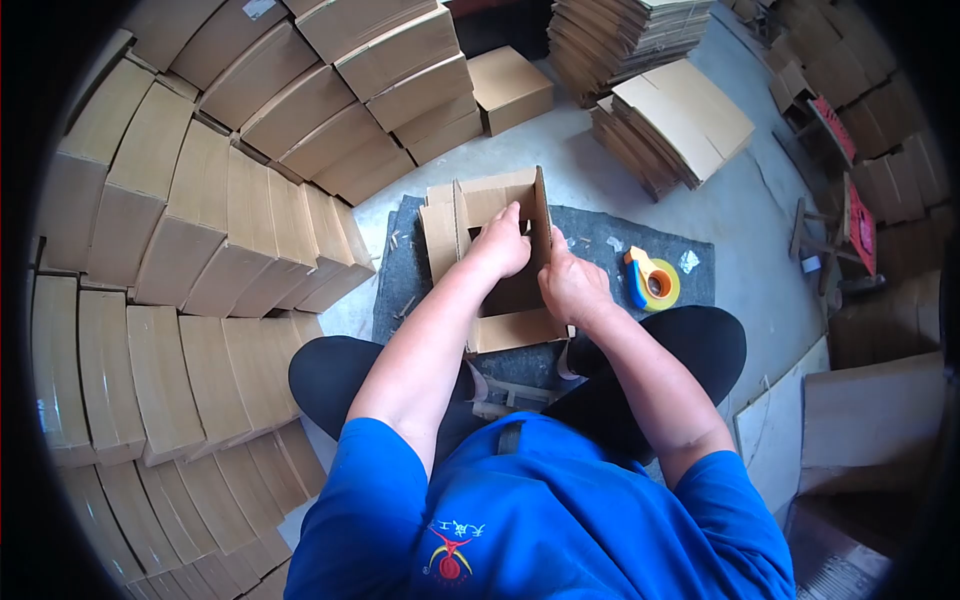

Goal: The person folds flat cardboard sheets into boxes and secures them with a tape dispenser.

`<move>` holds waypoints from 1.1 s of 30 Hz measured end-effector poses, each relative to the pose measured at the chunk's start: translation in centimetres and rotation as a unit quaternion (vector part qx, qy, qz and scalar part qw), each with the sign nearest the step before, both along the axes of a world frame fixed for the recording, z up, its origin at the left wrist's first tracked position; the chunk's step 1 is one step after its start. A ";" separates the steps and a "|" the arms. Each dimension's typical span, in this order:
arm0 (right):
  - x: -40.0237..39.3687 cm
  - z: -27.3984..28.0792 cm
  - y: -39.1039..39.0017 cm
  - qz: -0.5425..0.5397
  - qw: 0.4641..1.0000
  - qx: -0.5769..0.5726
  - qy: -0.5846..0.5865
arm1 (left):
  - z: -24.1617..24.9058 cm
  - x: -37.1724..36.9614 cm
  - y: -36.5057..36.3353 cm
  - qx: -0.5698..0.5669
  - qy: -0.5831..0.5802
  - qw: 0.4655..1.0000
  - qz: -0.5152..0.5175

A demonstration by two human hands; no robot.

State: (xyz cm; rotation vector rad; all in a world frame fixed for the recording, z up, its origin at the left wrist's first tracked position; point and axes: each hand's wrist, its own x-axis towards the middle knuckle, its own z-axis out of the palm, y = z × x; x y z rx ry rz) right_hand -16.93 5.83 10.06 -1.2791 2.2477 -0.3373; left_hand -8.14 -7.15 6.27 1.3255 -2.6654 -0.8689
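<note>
An open cardboard box [515,331] stands on a dark mat in front of me, some flaps raised. My left hand [500,246] reaches over its opening with the index finger stretched toward the far inner side; the other fingers are partly hidden. On the box's right side, my right hand [574,285] holds the raised cardboard edge, its index finger lying along it and the rest curled. An orange and blue tape dispenser [637,280] with a roll of yellow tape [672,284] lies on the mat, right of my right hand.
Stacked closed cartons [200,215] wall in the left side and far left. Flat cardboard piles [690,115] stand at the far right. Small stools with red tops [860,228] are along the right. Scraps litter the dark mat [690,240]; my bent knees flank the box.
</note>
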 end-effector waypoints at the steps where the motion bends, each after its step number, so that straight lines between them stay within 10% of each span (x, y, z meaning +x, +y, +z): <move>1: 0.1 -0.3 0.4 0.002 1.000 -0.016 0.007 | 2.5 1.0 0.0 0.074 0.034 0.997 -0.015; 2: 0.1 -0.5 0.6 0.001 0.999 -0.031 0.013 | 4.4 2.0 0.2 0.149 0.067 0.986 -0.031; 5: 0.0 0.7 0.5 0.001 1.000 0.008 -0.004 | 5.7 7.5 5.8 -0.229 0.221 0.948 0.012; 9: 0.9 0.4 -0.1 -0.004 1.000 -0.008 -0.022 | 0.2 11.8 10.6 0.123 0.359 0.918 0.116; 12: 2.4 -2.8 -0.4 0.051 0.990 -0.114 0.072 | -0.4 10.0 10.2 0.142 0.422 0.885 0.134; 15: 4.3 -6.0 -0.9 0.106 0.960 -0.141 0.216 | -0.4 7.2 9.8 0.104 0.393 0.902 0.143; 23: 0.6 -6.3 -1.6 0.106 0.947 -0.304 -0.016 | -1.7 6.7 10.8 -0.120 -0.007 0.992 0.039; 33: -2.6 -3.5 -7.7 0.118 0.949 -0.275 0.099 | 1.3 7.3 11.0 -0.103 -0.052 0.993 -0.026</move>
